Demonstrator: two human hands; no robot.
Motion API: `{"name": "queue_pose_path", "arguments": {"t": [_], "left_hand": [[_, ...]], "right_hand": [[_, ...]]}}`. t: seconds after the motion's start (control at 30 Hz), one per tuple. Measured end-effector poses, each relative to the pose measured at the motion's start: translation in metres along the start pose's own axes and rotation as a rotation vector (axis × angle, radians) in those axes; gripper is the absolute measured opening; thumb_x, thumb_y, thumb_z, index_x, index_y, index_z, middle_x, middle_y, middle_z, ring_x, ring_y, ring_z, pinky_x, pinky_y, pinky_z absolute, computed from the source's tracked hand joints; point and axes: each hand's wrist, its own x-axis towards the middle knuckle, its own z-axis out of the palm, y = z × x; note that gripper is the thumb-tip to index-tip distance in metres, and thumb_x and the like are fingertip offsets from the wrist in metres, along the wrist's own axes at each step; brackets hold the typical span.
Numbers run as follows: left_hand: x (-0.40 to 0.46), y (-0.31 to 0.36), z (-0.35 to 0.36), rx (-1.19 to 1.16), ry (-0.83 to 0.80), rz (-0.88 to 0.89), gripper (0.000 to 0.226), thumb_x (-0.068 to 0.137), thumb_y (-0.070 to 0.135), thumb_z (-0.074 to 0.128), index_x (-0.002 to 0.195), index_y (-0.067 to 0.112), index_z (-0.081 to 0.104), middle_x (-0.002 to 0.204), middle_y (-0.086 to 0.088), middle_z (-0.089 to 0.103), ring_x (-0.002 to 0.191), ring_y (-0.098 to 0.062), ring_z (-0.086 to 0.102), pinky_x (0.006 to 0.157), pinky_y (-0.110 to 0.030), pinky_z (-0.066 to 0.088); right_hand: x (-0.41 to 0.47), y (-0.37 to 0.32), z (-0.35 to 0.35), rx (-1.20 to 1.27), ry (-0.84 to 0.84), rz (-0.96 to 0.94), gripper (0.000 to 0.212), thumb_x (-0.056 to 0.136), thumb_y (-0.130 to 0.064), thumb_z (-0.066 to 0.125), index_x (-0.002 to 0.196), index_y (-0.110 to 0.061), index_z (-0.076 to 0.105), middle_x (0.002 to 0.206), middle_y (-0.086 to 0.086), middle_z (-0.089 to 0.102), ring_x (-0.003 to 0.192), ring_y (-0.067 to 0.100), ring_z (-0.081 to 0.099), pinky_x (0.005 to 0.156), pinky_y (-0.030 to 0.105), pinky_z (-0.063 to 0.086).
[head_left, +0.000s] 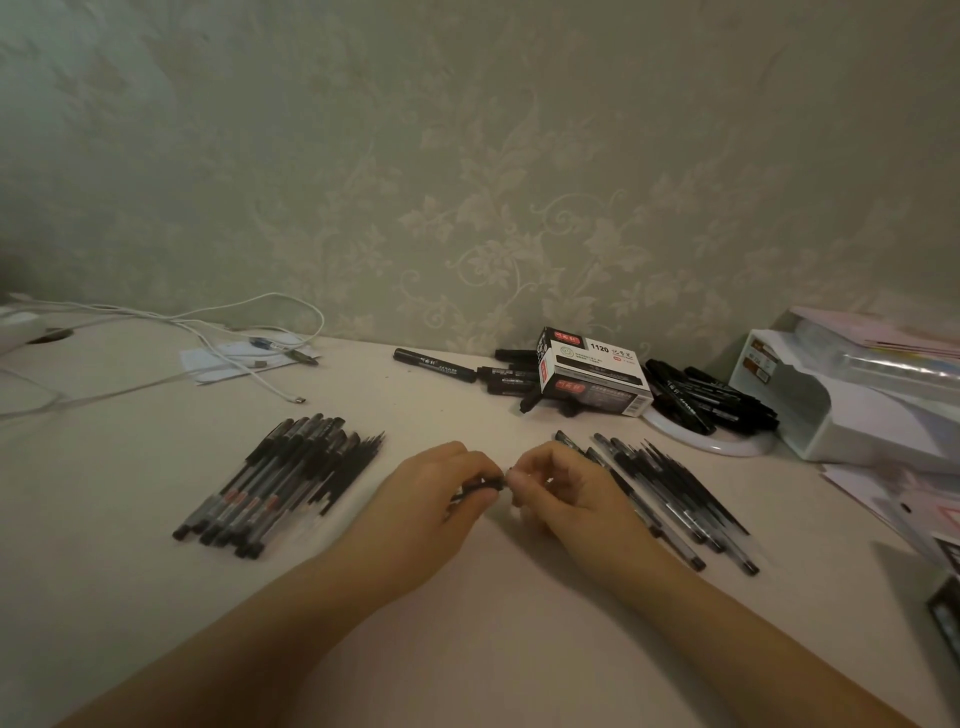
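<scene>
Left hand (431, 493) grips a pen (485, 484) steady; right hand (566, 493) pinches its end, likely capping; nine-o'clock pile (280, 488) and three-o'clock pile (670, 493) keep pens sorted.

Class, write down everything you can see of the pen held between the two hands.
The pen is slim and dark, seemingly plastic, mostly hidden by fingers. It lies roughly level, low over the pale table, pinched by the left hand at one end and the right hand at the other. Its tip cannot be made out.
</scene>
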Motion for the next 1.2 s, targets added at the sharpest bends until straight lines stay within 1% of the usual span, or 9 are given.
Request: {"name": "queue_pose_path", "arguments": {"t": [0.1,0.3,0.4,0.5,0.6,0.73,0.87,1.03,1.2], "left_hand": [[-0.0003,-0.0003,0.0006,0.008,-0.018,0.005,0.016,0.094,0.026,0.057,0.107,0.026,0.067,0.091,0.009,0.059,0.082,-0.003,0.053,0.072,-0.016,0.042],[-0.0003,0.0017,0.0023,-0.001,-0.031,0.013,0.017,0.094,0.026,0.057,0.108,0.026,0.066,0.089,0.010,0.058,0.081,-0.002,0.051,0.071,-0.009,0.037],[-0.0007,0.0014,0.0020,0.007,-0.021,-0.005,0.016,0.094,0.027,0.056,0.107,0.025,0.066,0.090,0.010,0.058,0.082,-0.002,0.052,0.071,-0.010,0.038],[-0.0007,0.0003,0.0013,0.008,-0.018,-0.016,0.016,0.094,0.027,0.056,0.106,0.024,0.067,0.090,0.010,0.058,0.082,-0.002,0.052,0.070,-0.010,0.038],[-0.0008,0.0013,0.0018,-0.004,-0.027,-0.004,0.015,0.094,0.026,0.057,0.106,0.025,0.066,0.090,0.009,0.059,0.082,-0.003,0.052,0.071,-0.011,0.039],[-0.0002,0.0017,0.0024,-0.003,-0.025,0.005,0.016,0.095,0.027,0.056,0.107,0.025,0.066,0.090,0.008,0.059,0.081,-0.004,0.052,0.070,-0.013,0.039],[0.0001,0.0018,0.0021,-0.022,-0.012,-0.018,0.016,0.094,0.027,0.056,0.105,0.024,0.068,0.090,0.008,0.061,0.082,-0.004,0.054,0.072,-0.013,0.041],[0.0010,0.0027,-0.0015,-0.027,-0.004,0.001,0.012,0.091,0.025,0.062,0.100,0.026,0.071,0.084,0.010,0.061,0.078,-0.002,0.053,0.069,-0.006,0.035],[0.0014,0.0031,-0.0018,-0.026,0.034,-0.011,0.011,0.090,0.025,0.064,0.099,0.024,0.071,0.084,0.010,0.060,0.078,-0.003,0.053,0.068,-0.007,0.037]], "right_hand": [[0.0006,0.0018,-0.0012,-0.026,-0.036,-0.025,0.010,0.096,-0.030,0.061,0.089,-0.024,0.065,0.076,-0.005,0.066,0.067,0.005,0.056,0.063,0.018,0.045],[0.0009,-0.0003,0.0022,-0.050,-0.026,-0.014,0.039,0.098,-0.043,0.050,0.067,-0.019,0.058,0.060,-0.005,0.052,0.054,0.005,0.045,0.055,0.017,0.038],[-0.0004,-0.0032,0.0015,-0.003,-0.041,0.002,0.037,0.092,-0.053,0.050,0.077,-0.020,0.061,0.065,-0.005,0.060,0.058,0.004,0.051,0.059,0.020,0.043],[-0.0013,-0.0023,-0.0006,-0.026,-0.084,-0.008,0.018,0.094,-0.041,0.058,0.092,-0.024,0.063,0.075,-0.004,0.067,0.066,0.005,0.057,0.064,0.021,0.048],[-0.0011,-0.0017,-0.0002,-0.040,-0.073,-0.036,0.026,0.100,-0.033,0.054,0.079,-0.017,0.059,0.063,-0.006,0.055,0.058,0.005,0.048,0.059,0.020,0.041],[0.0002,-0.0025,0.0026,-0.049,-0.038,-0.038,0.040,0.099,-0.040,0.051,0.066,-0.019,0.053,0.055,-0.007,0.046,0.052,0.007,0.041,0.055,0.021,0.037],[-0.0005,-0.0017,0.0024,-0.046,-0.053,-0.052,0.029,0.099,-0.038,0.052,0.077,-0.021,0.059,0.063,-0.007,0.058,0.057,0.004,0.049,0.059,0.018,0.041],[0.0002,-0.0006,-0.0014,-0.042,-0.087,-0.044,0.031,0.102,-0.030,0.051,0.075,-0.016,0.055,0.061,-0.006,0.046,0.057,0.007,0.041,0.057,0.019,0.035],[-0.0028,-0.0038,0.0024,-0.066,-0.010,-0.056,0.029,0.098,-0.041,0.051,0.079,-0.022,0.062,0.067,-0.004,0.060,0.059,0.005,0.051,0.057,0.018,0.041]]}}
